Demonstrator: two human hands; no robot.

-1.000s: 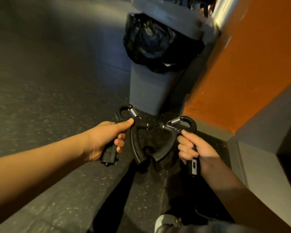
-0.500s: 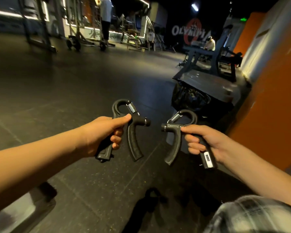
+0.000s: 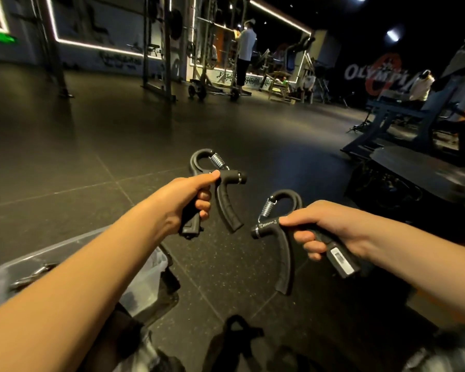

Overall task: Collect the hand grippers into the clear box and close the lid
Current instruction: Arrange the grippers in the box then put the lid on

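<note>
My left hand [image 3: 185, 200] is closed around one handle of a black hand gripper [image 3: 227, 202] with a steel spring on top, held upright over the dark floor. In my right hand [image 3: 330, 229] is a second black hand gripper [image 3: 282, 253], gripped by the handle with the small white counter. Both free handles hang down, a short gap apart. The clear box [image 3: 145, 267] sits low at the left, largely hidden under my left forearm, with metal parts dimly visible inside. Its lid is not visible.
A grey bin with a black bag [image 3: 414, 189] stands to the right on the dark rubber floor [image 3: 91, 157]. Gym racks [image 3: 169, 49] and benches [image 3: 419, 122] fill the far side, with people among them. A dark strap [image 3: 236, 334] lies near my legs.
The view has swung up and left, away from the bin and orange wall, bringing the clear box into sight. Both hands kept their grippers; the right one now sits lower than the left.
</note>
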